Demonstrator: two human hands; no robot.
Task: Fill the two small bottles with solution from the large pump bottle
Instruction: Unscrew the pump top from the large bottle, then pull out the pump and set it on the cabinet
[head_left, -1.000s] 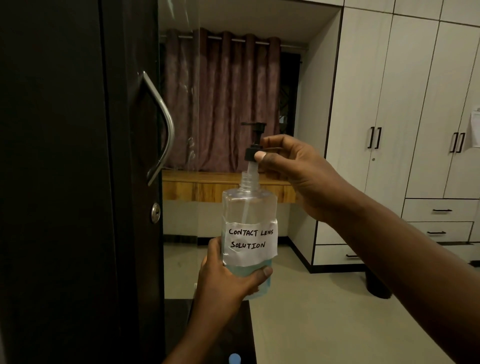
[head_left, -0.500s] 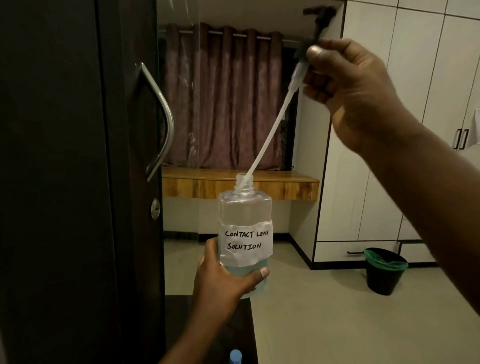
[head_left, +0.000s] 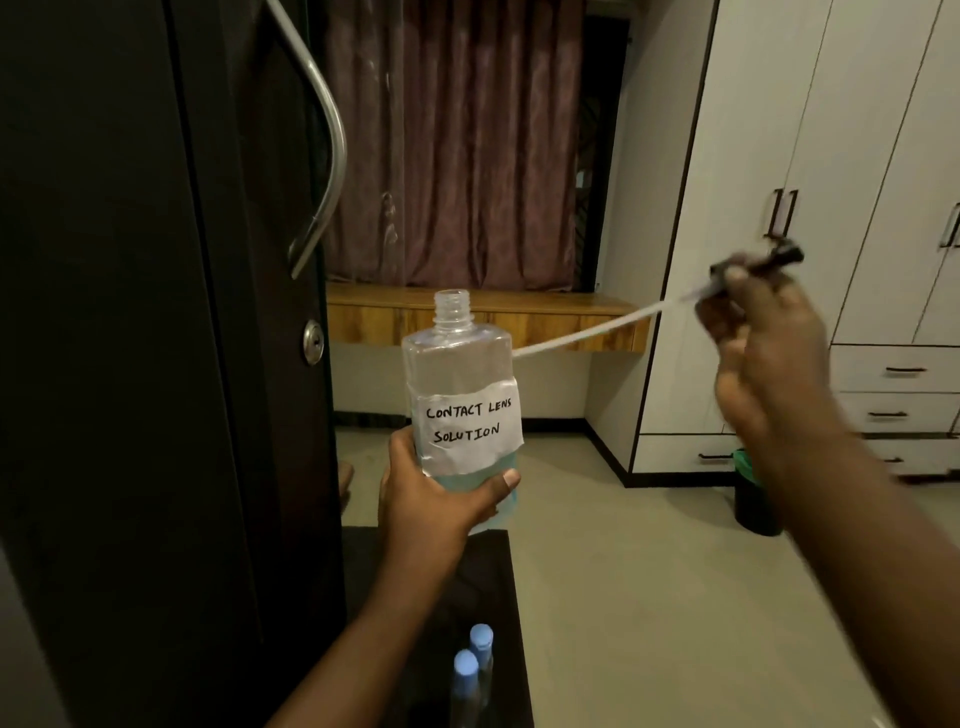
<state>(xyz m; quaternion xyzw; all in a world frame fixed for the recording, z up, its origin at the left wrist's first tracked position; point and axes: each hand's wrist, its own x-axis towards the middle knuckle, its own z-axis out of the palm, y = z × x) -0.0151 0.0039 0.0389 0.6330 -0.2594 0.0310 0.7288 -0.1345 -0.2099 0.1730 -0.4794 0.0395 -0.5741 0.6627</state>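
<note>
Dark door (head_left: 130, 312) fills the left side, with a curved metal handle (head_left: 324, 140) and a round lock (head_left: 313, 341). White wardrobe (head_left: 831, 182) with drawers stands at right; maroon curtain (head_left: 452, 140) hangs behind, above a wooden shelf (head_left: 545, 317).

Large bottle (head_left: 460, 410) held upright in mid-air at centre frame, above a dark table (head_left: 498, 582). Clear plastic, square shoulders, threaded neck open with no cap on. White paper label (head_left: 470, 423) handwritten "CONTACT LENS SOLUTION". Pale blue liquid shows only below the label; the part above looks clear.

Left hand (head_left: 436, 499) wraps the bottle's lower part, thumb across the front, fingers curled round behind.

Right hand (head_left: 763, 332), blurred, is off to the right and well apart from the bottle, fingers closed round the black pump head (head_left: 763, 265). Its white tube (head_left: 587, 332) slants down-left, the tip just beside the bottle's shoulder, outside it.

Two small bottles (head_left: 470, 670) with light blue caps stand on the table at bottom edge, touching or nearly so; contents not readable.

Black bin (head_left: 753, 499) with green liner, partly hidden behind the right forearm.
</note>
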